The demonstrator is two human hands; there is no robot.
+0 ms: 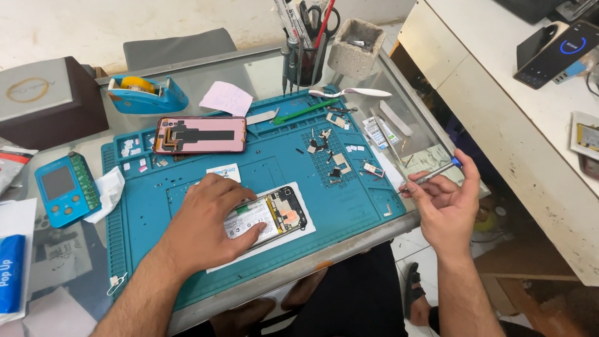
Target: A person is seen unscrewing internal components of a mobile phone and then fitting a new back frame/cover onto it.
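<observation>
I've got the left hand (203, 228) pressed flat, fingers spread, on the opened phone (269, 216) at lower centre of the blue mat (150, 206), right hand (444, 201) pinching a screwdriver (433, 175); phone looks light, rigid, fragile inside, so hold by frame edges.

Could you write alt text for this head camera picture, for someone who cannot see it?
A person's left hand presses on an opened phone lying on a blue work mat, while the right hand holds a small screwdriver off to the side. A phone back cover, small parts and a tape dispenser lie on the glass table.
</observation>
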